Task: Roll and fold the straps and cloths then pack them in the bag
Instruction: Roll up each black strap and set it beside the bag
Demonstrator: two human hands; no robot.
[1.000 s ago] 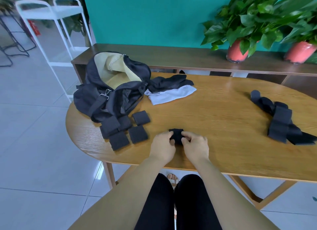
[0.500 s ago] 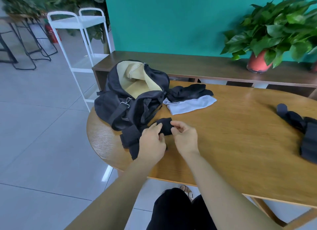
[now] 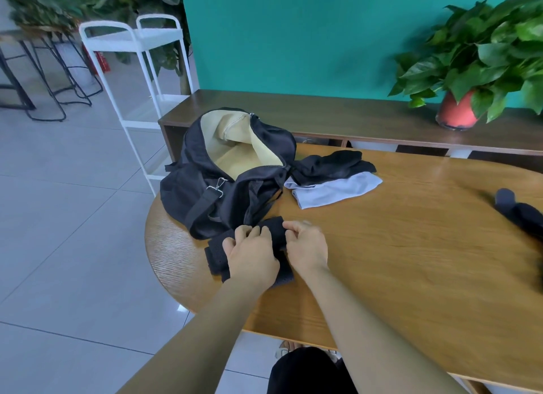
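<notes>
At the upper left of my feed stands a white wire rack [image 3: 132,40] on the tiled floor. Just right of it, at the left end of the wooden bench [image 3: 411,261], the black bag [image 3: 205,193] lies slumped with its zip mouth gaping and the tan lining showing. In front of the bag, near the bench's near-left edge, I see a small pile of rolled black straps [image 3: 216,254], partly hidden under my wrist.

My left hand [image 3: 252,255] sits over that pile with its fingers curled down on a rolled strap [image 3: 273,230], which lies right against the bag's front. My right hand [image 3: 305,246] is close beside the left, with thumb and fingertips pinching the roll's right end. So both hands are drawn together and clamped on the same roll. The right fingers are a little blurred.

Right of the bag's mouth a black cloth [image 3: 332,164] lies bunched, partly overlapping a pale grey cloth [image 3: 335,189]. At the far right edge of the frame a loose black strap [image 3: 523,217] lies on the bench, blurred. Behind it, a potted plant [image 3: 458,111] stands on a low dark sideboard [image 3: 352,114].
</notes>
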